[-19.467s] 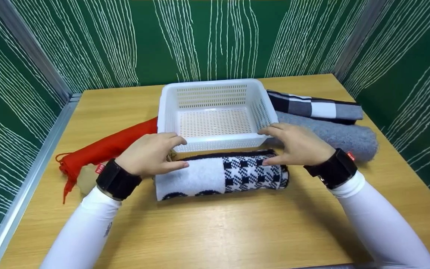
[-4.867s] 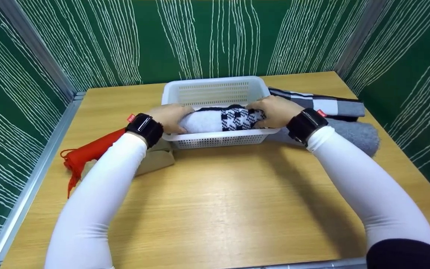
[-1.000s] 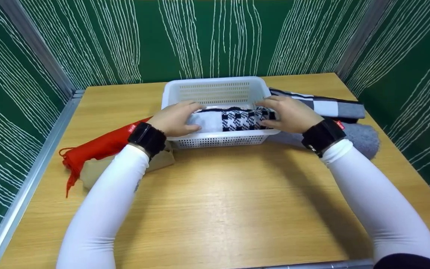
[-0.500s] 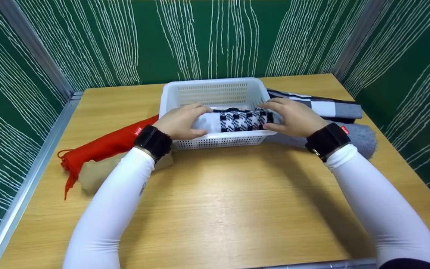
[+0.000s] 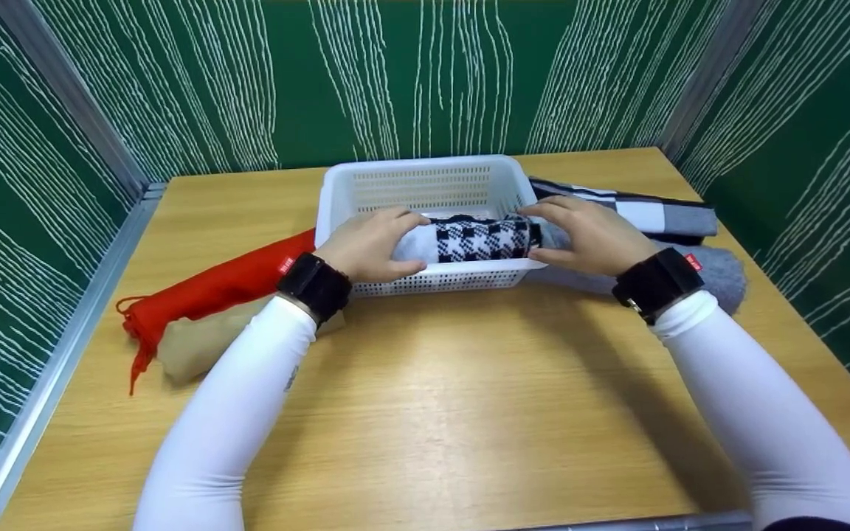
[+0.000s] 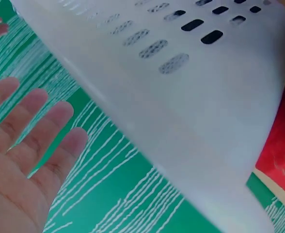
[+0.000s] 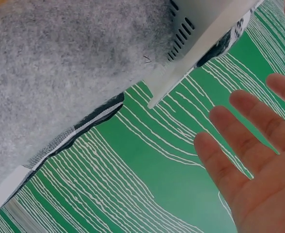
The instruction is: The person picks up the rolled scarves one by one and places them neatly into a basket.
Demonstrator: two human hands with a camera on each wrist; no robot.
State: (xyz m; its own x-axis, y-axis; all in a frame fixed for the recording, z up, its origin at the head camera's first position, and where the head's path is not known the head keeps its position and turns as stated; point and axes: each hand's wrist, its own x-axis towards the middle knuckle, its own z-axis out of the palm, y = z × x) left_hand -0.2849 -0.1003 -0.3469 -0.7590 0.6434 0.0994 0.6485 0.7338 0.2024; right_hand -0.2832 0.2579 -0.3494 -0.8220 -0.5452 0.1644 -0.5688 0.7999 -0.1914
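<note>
Head view downward, wrist close-ups; shared basket (image 5: pixel 469 276)

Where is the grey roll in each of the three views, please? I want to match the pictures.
Head: the grey roll is right of centre, partly hidden by the right wristband.
Left wrist: not in this picture.
Right wrist: it fills much of the upper left.
Shared landmark: the white basket, which shows in all three views.

Patterned roll (image 5: pixel 480 240) now inside white basket (image 5: pixel 425 164); lay on table (image 5: pixel 432 413) at basket's near side in first shot. I gripped it at both ends, have since let go. My left hand (image 5: pixel 373 247) off it, fingers apart, shifted right. My right hand (image 5: pixel 591 232) also off, slightly right and nearer.
</note>
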